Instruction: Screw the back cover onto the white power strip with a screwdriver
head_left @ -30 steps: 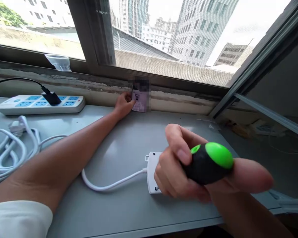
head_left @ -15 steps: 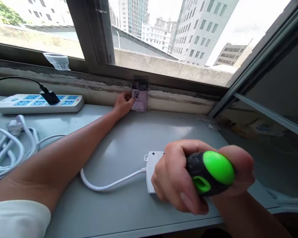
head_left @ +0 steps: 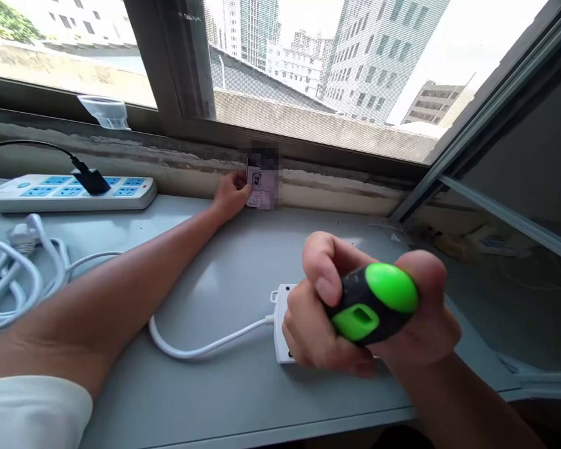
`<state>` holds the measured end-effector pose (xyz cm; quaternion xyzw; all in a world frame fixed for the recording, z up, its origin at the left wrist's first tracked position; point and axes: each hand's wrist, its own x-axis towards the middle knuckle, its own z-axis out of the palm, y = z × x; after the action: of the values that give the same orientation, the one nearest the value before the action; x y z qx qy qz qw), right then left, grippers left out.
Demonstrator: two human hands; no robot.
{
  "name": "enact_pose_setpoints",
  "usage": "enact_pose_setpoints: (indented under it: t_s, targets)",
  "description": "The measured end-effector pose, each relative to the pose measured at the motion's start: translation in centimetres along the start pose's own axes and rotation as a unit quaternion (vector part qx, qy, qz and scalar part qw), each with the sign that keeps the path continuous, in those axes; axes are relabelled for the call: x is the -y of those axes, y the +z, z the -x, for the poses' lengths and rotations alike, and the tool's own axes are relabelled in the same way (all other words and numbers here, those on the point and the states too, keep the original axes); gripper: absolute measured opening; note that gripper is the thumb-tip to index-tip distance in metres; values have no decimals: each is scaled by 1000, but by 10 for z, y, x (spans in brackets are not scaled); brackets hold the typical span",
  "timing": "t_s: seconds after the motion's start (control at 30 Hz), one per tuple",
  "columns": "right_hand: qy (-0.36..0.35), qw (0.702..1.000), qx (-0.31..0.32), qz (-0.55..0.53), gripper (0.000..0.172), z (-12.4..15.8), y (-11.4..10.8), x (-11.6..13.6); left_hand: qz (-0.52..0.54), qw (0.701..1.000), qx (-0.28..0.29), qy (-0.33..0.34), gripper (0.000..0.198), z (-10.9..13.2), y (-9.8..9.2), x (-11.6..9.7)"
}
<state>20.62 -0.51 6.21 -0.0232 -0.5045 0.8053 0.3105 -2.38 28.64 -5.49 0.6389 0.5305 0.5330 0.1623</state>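
My left hand [head_left: 231, 194] is stretched out to the foot of the window wall. Its thumb and fingers pinch the left edge of a pale, pinkish card [head_left: 264, 190] that stands upright there; part of it is blurred. In the foreground my right hand [head_left: 327, 318] is wrapped round the black and green handle of a screwdriver [head_left: 378, 302], its butt end towards me and its shaft hidden. Below that hand lies a white power strip [head_left: 279, 330], mostly covered by my fingers, with a white cord [head_left: 191, 354] running out of its left end.
Another power strip [head_left: 144, 196] with blue sockets and a black plug [head_left: 91, 179] lies at the back left. A coiled white cable with its plug [head_left: 23, 237] is nearer me. A clear plastic cup [head_left: 107, 112] rests on the sill. A metal frame [head_left: 509, 209] bounds the right side.
My right hand has moved slightly left and up with the screwdriver, whose handle has turned, and its index finger has shifted. My left hand stays at the card.
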Motion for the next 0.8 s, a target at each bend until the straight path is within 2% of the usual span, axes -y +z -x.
enact_pose_setpoints:
  t_s: [0.17, 0.27, 0.8]
  targets:
    - [26, 999, -24, -5, 50, -3, 2, 1, 6, 1000, 1, -3, 12, 0, 1, 1]
    - [8, 999, -35, -14, 51, -6, 3, 3, 9, 1000, 1, -3, 12, -1, 1, 1]
    - [3, 1000, -14, 1, 51, -5, 0, 2, -5, 1000, -1, 12, 10, -2, 3, 3]
